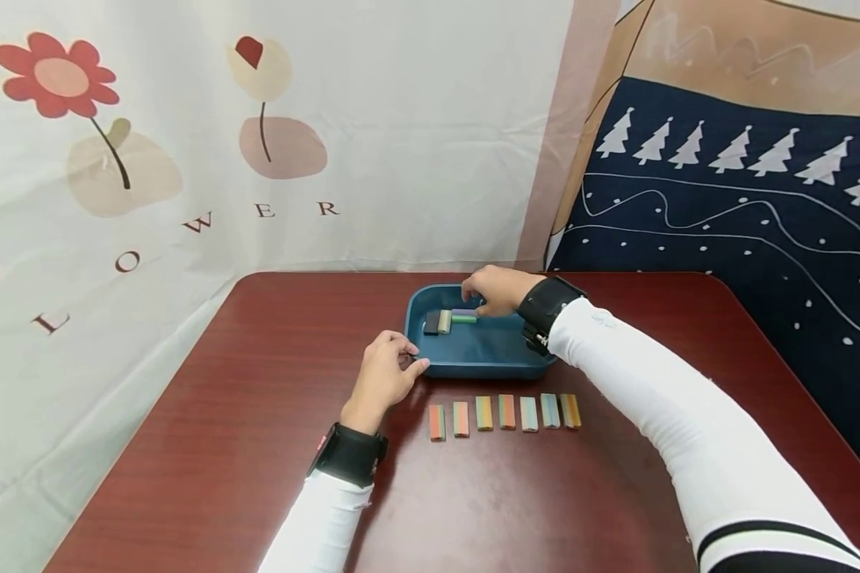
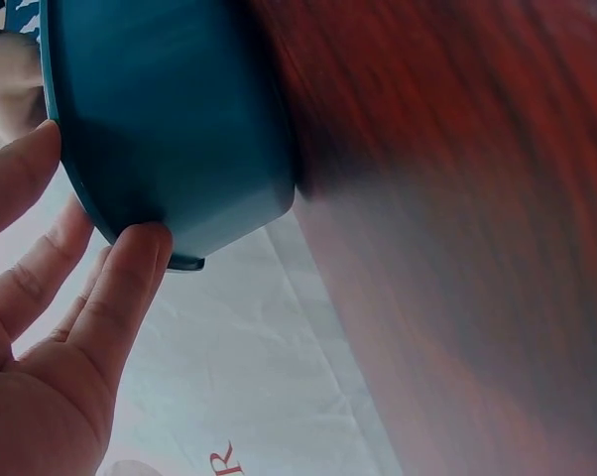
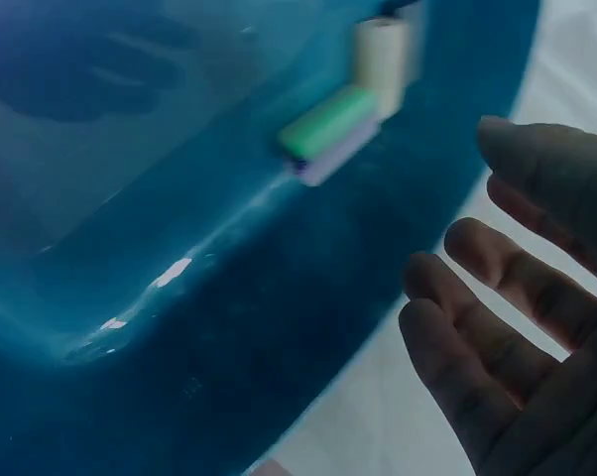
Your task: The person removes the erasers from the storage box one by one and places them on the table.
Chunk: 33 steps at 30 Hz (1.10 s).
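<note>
A dark blue tray (image 1: 487, 368) stands on the table. At its near left corner my left hand (image 1: 385, 374) holds the rim between thumb and fingers; the left wrist view shows the fingertips against the outer wall. My right hand (image 1: 502, 291) is over the tray's far side, and in the right wrist view its loosely bent fingers (image 3: 457, 367) hold nothing. Inside the tray lie a green-and-purple stick (image 3: 330, 134), a cream stick (image 1: 444, 321) and a black piece (image 1: 431, 323), side by side at the left.
In front of the tray several small two-coloured sticks (image 1: 506, 411) lie in a row on the reddish-brown table (image 1: 272, 414). Behind the table hangs a white flower-print curtain (image 1: 416, 159), with a navy tree-print cloth (image 1: 731, 207) on the right.
</note>
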Each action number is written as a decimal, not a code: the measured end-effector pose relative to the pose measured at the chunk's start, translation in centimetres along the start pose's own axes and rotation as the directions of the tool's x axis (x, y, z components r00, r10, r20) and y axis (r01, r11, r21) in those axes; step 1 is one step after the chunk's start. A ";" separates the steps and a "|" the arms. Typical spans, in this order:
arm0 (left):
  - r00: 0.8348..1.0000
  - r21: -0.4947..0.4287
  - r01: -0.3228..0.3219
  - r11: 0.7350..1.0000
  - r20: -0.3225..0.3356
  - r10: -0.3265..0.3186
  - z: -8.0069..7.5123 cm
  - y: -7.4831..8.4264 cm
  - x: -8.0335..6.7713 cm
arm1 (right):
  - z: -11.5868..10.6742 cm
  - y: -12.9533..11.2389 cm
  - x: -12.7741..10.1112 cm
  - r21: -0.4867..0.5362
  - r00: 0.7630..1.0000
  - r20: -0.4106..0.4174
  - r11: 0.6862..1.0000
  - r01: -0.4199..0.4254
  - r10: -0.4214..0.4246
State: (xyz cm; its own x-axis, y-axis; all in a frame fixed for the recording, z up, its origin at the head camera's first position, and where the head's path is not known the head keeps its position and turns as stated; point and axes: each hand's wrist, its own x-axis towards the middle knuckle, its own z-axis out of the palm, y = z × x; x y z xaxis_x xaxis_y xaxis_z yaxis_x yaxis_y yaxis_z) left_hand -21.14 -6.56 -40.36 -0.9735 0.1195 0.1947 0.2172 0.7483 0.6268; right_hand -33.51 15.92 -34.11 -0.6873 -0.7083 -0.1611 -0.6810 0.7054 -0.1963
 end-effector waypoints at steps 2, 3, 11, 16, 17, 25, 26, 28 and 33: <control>1.000 0.003 -0.004 1.000 -0.002 0.004 0.0 0.1 0.0 | 0.6 0.4 0.7 -0.027 1.000 0.026 1.000 -0.002 0.003; 1.000 0.003 -0.005 1.000 -0.003 0.005 -0.1 0.1 -0.1 | 0.9 0.6 1.1 -0.039 0.999 0.035 0.999 -0.001 0.002; 1.000 0.010 -0.016 1.000 -0.004 0.016 -0.1 0.3 -0.3 | 2.9 1.1 2.8 -0.122 0.995 0.098 0.992 0.014 -0.002; 0.999 0.019 -0.034 0.999 -0.010 0.034 -0.1 0.4 -0.2 | 3.2 1.0 3.3 -0.143 0.996 0.091 0.989 0.024 -0.011; 0.999 0.021 -0.035 0.999 -0.011 0.035 -0.1 0.4 -0.2 | 3.2 1.0 3.3 -0.146 0.996 0.084 0.989 0.028 -0.016; 0.999 0.029 -0.041 0.999 -0.016 0.041 0.0 0.2 0.0 | 3.8 0.9 3.8 -0.156 0.998 0.069 0.988 0.022 -0.011; 0.999 0.028 -0.039 0.999 -0.016 0.040 0.0 0.2 0.0 | 4.0 0.8 3.9 -0.154 0.998 0.070 0.988 0.015 -0.004; 0.999 0.026 -0.032 0.999 -0.016 0.033 0.0 0.1 0.0 | 4.2 0.8 4.0 -0.146 0.997 0.071 0.989 0.006 0.004; 0.999 0.030 -0.032 0.999 -0.021 0.033 0.1 0.0 0.0 | 4.8 0.9 4.1 -0.145 0.998 0.060 0.989 0.013 -0.004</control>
State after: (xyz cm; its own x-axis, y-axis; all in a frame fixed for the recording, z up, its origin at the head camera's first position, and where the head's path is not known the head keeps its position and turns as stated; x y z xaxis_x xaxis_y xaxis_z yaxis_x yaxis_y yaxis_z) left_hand -21.12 -6.51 -40.40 -0.9641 0.1302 0.2313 0.2464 0.7635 0.5970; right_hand -35.72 13.49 -39.60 -0.6679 -0.7115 -0.2184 -0.7193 0.6925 -0.0563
